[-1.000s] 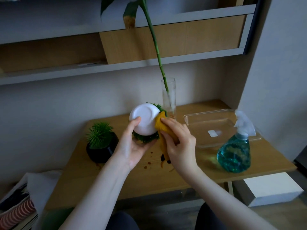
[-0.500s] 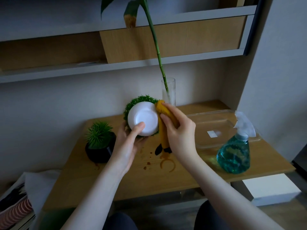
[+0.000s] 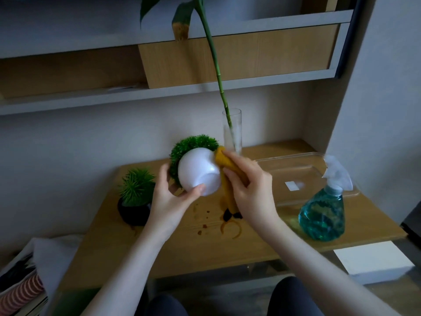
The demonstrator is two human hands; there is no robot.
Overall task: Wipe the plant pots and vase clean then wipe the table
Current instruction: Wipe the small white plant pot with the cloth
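Holding the white pot tipped on its side above the table, left hand curling round its base, thumb on the white wall. Pressing the yellow cloth against the pot's right side, right hand gripping it. Sitting behind: glass vase. Resting left: black pot. Standing right: spray bottle, clear tray. Showing beneath: brown stains.
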